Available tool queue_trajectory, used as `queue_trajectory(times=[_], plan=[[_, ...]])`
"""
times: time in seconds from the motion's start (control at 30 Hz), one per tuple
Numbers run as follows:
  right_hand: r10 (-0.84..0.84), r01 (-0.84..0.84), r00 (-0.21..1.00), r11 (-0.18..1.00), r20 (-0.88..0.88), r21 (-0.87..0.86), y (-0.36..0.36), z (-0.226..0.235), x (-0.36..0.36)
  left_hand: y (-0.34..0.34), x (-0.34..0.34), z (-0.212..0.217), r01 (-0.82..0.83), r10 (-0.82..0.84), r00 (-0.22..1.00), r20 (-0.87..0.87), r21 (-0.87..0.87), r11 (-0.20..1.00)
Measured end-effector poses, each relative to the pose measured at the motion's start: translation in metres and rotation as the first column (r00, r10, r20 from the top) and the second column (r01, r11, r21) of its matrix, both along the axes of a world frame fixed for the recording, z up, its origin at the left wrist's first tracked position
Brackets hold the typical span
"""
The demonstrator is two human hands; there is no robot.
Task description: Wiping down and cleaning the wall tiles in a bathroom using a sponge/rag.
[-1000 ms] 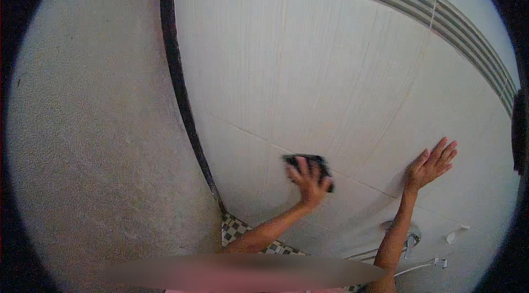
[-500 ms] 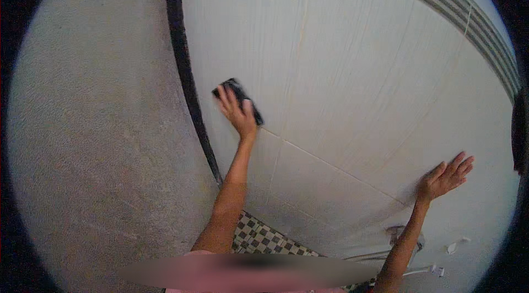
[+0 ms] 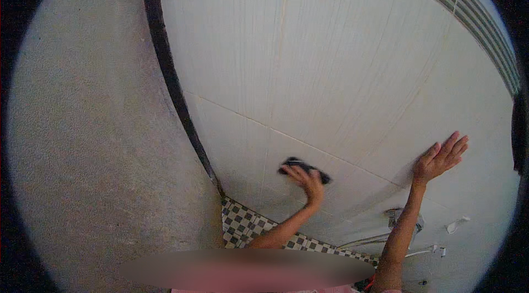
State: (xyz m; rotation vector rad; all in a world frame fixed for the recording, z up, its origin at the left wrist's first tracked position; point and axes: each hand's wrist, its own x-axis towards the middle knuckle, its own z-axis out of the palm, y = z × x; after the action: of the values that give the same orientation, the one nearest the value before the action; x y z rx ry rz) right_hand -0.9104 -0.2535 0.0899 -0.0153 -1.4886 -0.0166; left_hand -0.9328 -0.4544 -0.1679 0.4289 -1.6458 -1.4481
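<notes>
My left hand (image 3: 311, 187) is closed around a black oblong scrubber (image 3: 302, 163) and holds it against the white tiled wall (image 3: 330, 72), just below a horizontal grout line. The hand is slightly blurred, and its fingers cover part of the scrubber, so its exact make cannot be told. Farther right, my right hand (image 3: 436, 162) lies flat on the same wall with its fingers stretched out. It holds nothing.
A black vertical strip (image 3: 165, 56) divides the tiles from a rough grey wall (image 3: 93, 128) on the left. Below is a checkered floor (image 3: 242, 221). A metal shower fitting (image 3: 394, 216) with hoses sits behind my right forearm, and a small white holder (image 3: 456, 225) is beside it.
My left hand has moved down and to the right across the tiles with the scrubber. My right hand remains flat on the wall. The whole view has shifted slightly.
</notes>
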Motion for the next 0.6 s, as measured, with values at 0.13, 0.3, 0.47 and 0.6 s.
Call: queue_trajectory(times=[0.13,0.3,0.47,0.6], plan=[[0.011,-0.012,1.0,0.999,0.018,0.035,0.004,0.0,0.002,-0.011,0.001,0.067,0.033,-0.16,0.968,-0.191,-0.54,0.841],[-0.016,0.015,1.0,0.999,0.014,0.048,0.003,-0.001,0.002,-0.143,-0.058,0.109,-0.335,0.105,0.907,-0.408,-0.549,0.766],[-0.016,0.016,1.0,0.998,-0.002,0.056,0.001,-0.001,-0.002,-0.283,-0.096,0.07,-0.374,0.245,0.91,-0.334,-0.406,0.834],[-0.012,0.013,1.0,0.998,-0.012,0.056,0.002,0.002,-0.003,-0.326,-0.112,-0.009,-0.264,0.255,0.952,-0.17,-0.029,0.964]])
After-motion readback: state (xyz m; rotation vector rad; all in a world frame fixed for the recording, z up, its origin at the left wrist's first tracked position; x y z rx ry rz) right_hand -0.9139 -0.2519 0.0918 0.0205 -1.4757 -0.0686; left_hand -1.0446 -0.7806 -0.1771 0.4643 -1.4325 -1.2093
